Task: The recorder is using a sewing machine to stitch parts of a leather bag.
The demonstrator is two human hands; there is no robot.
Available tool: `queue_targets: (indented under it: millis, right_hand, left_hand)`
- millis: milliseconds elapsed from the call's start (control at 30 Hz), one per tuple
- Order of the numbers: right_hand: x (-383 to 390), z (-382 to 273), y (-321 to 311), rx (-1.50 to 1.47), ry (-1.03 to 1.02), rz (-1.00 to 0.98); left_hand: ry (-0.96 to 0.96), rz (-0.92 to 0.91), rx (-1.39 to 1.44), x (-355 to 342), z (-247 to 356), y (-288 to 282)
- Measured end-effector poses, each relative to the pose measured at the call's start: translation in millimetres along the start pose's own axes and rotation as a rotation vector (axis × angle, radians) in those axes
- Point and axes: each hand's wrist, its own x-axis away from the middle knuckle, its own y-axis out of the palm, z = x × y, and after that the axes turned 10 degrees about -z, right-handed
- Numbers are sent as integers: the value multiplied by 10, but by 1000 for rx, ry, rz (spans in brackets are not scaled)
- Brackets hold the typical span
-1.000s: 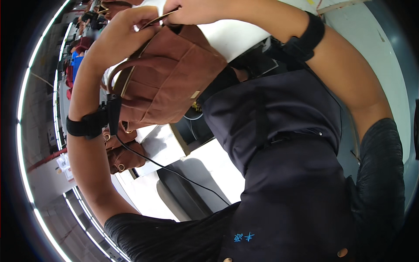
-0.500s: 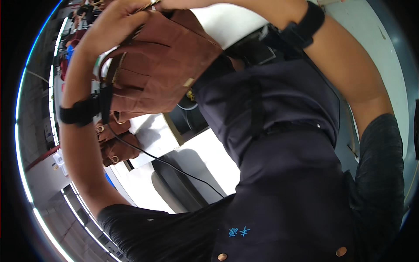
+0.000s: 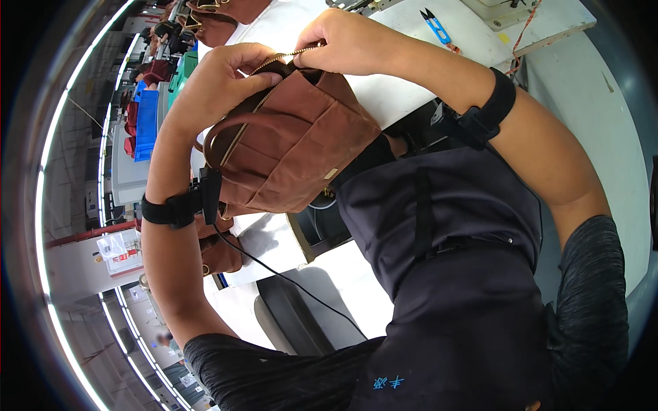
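A brown handbag (image 3: 288, 151) with a brass-toothed zipper (image 3: 250, 123) along its top leans tilted against the table's near edge, close to my apron. My left hand (image 3: 219, 85) grips the top rim of the bag beside the zipper, thumb on the near side and fingers curled over. At the zipper's far right end, my right hand (image 3: 346, 44) pinches the zipper edge between thumb and fingers. Between the hands the bag's mouth gapes a little, dark inside. A carry handle (image 3: 264, 120) droops over the near side. Whether a zipper pull sits in my right fingers is hidden.
Blue-handled thread snips (image 3: 436, 29) lie on the white table (image 3: 404, 82). More brown bags (image 3: 240, 10) sit at the far edge, and others (image 3: 221, 255) at lower left. A blue bin (image 3: 146, 127) stands left. A black cable (image 3: 288, 277) hangs from my left wrist strap.
The view has shifted, so the bag and both hands sit lower and further right in the picture. Both hands, cut off before, now show fully, still on the bag's top.
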Motion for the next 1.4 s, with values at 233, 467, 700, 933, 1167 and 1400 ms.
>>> queue_targets:
  millis: [233, 467, 700, 933, 1167, 1400]
  right_hand:
    - [-121, 41, 9, 32, -17, -17]
    - [-74, -36, -91, 12, 72, -128]
    - [-66, -70, -16, 48, 11, 21]
    - [-62, -112, -54, 16, 81, -11]
    - [-115, -121, 43, -50, 29, 109]
    - [-120, -111, 38, -37, -7, 112]
  left_hand:
    - [35, 38, -229, -41, 51, 6]
    - [121, 107, 34, -53, -53, 20]
    - [132, 83, 44, -42, -78, 17]
    - [112, 126, 131, -19, -73, -21]
    - [75, 93, 75, -4, -62, -90]
    - [6, 104, 131, 24, 0, -91]
